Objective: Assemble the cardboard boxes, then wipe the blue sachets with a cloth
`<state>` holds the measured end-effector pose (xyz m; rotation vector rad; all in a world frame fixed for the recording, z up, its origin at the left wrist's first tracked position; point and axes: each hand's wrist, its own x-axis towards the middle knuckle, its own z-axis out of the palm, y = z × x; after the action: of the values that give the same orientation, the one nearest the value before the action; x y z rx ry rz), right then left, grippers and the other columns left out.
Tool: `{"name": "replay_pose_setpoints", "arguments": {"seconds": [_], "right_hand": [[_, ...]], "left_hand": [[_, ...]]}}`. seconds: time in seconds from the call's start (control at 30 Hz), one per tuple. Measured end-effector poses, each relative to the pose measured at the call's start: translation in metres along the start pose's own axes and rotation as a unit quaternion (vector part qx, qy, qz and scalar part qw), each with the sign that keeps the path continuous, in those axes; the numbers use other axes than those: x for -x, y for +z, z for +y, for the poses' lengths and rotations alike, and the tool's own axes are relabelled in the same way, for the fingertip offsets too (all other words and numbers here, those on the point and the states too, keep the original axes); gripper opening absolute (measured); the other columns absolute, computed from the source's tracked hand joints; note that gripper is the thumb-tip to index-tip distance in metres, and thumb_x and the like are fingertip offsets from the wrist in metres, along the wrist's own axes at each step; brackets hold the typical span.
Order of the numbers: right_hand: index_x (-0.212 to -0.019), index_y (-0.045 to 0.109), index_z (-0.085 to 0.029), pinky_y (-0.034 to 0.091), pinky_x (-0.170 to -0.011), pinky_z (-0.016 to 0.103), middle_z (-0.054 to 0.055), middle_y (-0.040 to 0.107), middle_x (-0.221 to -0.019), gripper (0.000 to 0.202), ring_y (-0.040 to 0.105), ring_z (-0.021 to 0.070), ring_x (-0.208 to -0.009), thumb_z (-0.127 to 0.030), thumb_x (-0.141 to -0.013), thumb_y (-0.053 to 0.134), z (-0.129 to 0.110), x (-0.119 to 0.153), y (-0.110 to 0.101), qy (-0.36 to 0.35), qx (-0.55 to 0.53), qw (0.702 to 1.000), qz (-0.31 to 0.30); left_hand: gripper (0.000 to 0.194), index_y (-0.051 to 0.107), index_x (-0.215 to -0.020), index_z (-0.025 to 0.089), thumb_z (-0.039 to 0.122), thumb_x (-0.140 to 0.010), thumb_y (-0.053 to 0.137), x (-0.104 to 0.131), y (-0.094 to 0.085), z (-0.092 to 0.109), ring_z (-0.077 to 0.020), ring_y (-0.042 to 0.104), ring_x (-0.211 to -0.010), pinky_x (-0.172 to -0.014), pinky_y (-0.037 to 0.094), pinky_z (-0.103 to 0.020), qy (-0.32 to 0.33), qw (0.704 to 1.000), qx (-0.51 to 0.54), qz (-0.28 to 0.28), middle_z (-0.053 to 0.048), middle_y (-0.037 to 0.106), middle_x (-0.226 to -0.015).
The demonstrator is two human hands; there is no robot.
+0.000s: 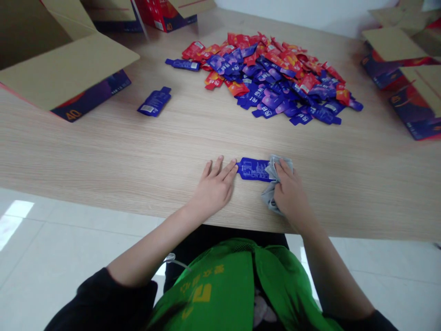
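Note:
A blue sachet with white print (254, 168) lies flat on the wooden table (113, 151), its narrow neck pointing left. The fingers of my left hand (215, 186) are spread, and their tips rest at the sachet's neck. On the sachet's right end, my right hand (291, 193) presses a crumpled grey cloth (272, 195), with its fingers closed on it. The cloth hides that end of the sachet.
Beyond my hands lies a big pile of red and blue sachets (272, 80). Two blue sachets lie apart, one nearer (155, 102) and one beside the pile (182, 64). Open cardboard boxes stand at the left (93, 94) and right (418, 108). The table's front edge is near my body.

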<state>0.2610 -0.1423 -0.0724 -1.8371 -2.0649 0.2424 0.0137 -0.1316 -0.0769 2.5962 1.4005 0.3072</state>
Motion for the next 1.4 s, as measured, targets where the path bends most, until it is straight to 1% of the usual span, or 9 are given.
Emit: {"name": "replay_pose_setpoints", "arguments": {"seconds": [0.17,0.3,0.4,0.57,0.73,0.97,1.13,1.3,1.4], "right_hand": [[-0.152,0.046,-0.012,0.025,-0.126,0.057,0.014,0.039,-0.163,0.066,0.031,0.0285,-0.153,-0.007,-0.088,0.036,-0.026,-0.013,-0.007,-0.030,-0.040,0.998,0.033],[-0.149,0.051,-0.010,0.029,-0.126,0.054,0.012,0.042,-0.162,0.065,0.026,0.0299,-0.155,-0.003,-0.087,0.034,-0.061,-0.023,0.010,-0.084,-0.047,0.995,-0.025],[-0.146,0.056,-0.009,0.030,-0.125,0.056,0.010,0.043,-0.161,0.062,0.024,0.0323,-0.155,-0.002,-0.088,0.034,-0.070,-0.025,0.021,-0.113,-0.036,0.992,-0.041],[-0.146,0.054,-0.009,0.028,-0.125,0.059,0.012,0.042,-0.162,0.062,0.023,0.0339,-0.155,-0.004,-0.088,0.034,-0.047,-0.015,0.017,-0.084,-0.011,0.996,-0.016],[-0.148,0.050,-0.006,0.027,-0.124,0.062,0.020,0.041,-0.161,0.062,0.034,0.0334,-0.152,-0.006,-0.088,0.035,-0.012,-0.001,0.009,-0.022,-0.007,1.000,0.002],[-0.147,0.054,-0.013,0.032,-0.123,0.056,0.015,0.044,-0.160,0.062,0.041,0.0312,-0.148,-0.010,-0.085,0.043,0.011,0.005,-0.003,0.050,-0.065,0.996,0.023],[-0.146,0.055,-0.018,0.032,-0.124,0.054,0.010,0.044,-0.161,0.061,0.038,0.0275,-0.150,-0.009,-0.087,0.041,-0.020,-0.006,-0.010,-0.025,-0.109,0.993,0.041],[-0.145,0.057,-0.017,0.031,-0.125,0.055,0.005,0.042,-0.162,0.064,0.024,0.0293,-0.156,-0.002,-0.087,0.035,-0.067,-0.021,0.011,-0.094,-0.073,0.992,-0.029],[-0.144,0.058,-0.014,0.029,-0.126,0.055,0.007,0.042,-0.162,0.063,0.019,0.0313,-0.157,-0.002,-0.087,0.034,-0.069,-0.022,0.021,-0.093,-0.047,0.994,-0.043]], "left_hand": [[0.054,0.045,-0.154,0.010,0.021,-0.101,0.039,0.000,0.000,0.001,-0.0414,0.027,-0.153,-0.122,0.028,-0.065,0.001,1.000,-0.004,0.003,-0.008,0.036,-0.164],[0.053,0.048,-0.152,0.009,0.022,-0.101,0.040,0.000,0.001,0.000,-0.0417,0.027,-0.153,-0.122,0.027,-0.064,-0.002,1.000,-0.006,-0.001,-0.010,0.042,-0.162],[0.053,0.050,-0.151,0.009,0.022,-0.100,0.041,0.000,0.001,0.000,-0.0413,0.027,-0.153,-0.122,0.027,-0.064,0.001,1.000,-0.007,-0.008,-0.011,0.043,-0.161],[0.054,0.045,-0.154,0.012,0.021,-0.101,0.039,0.001,0.001,0.001,-0.0396,0.026,-0.154,-0.123,0.026,-0.063,-0.006,1.000,-0.006,-0.001,-0.007,0.038,-0.164],[0.056,0.044,-0.155,0.011,0.020,-0.100,0.042,0.001,0.000,0.002,-0.0400,0.024,-0.154,-0.123,0.025,-0.064,-0.003,1.000,-0.001,-0.008,-0.007,0.036,-0.165],[0.057,0.044,-0.155,0.012,0.020,-0.099,0.042,0.000,0.002,0.002,-0.0395,0.025,-0.154,-0.123,0.026,-0.064,-0.004,1.000,-0.011,-0.003,-0.009,0.037,-0.164],[0.055,0.044,-0.155,0.011,0.021,-0.101,0.040,0.000,0.002,0.004,-0.0401,0.026,-0.153,-0.122,0.027,-0.064,-0.005,1.000,-0.020,0.006,-0.009,0.038,-0.164],[0.052,0.051,-0.149,0.008,0.022,-0.099,0.044,-0.001,0.002,0.003,-0.0428,0.028,-0.152,-0.122,0.027,-0.065,-0.005,1.000,-0.018,0.006,-0.013,0.045,-0.159],[0.053,0.050,-0.149,0.008,0.022,-0.099,0.043,-0.001,0.002,0.003,-0.0426,0.028,-0.152,-0.121,0.027,-0.065,0.001,1.000,-0.014,0.004,-0.013,0.046,-0.159]]}}
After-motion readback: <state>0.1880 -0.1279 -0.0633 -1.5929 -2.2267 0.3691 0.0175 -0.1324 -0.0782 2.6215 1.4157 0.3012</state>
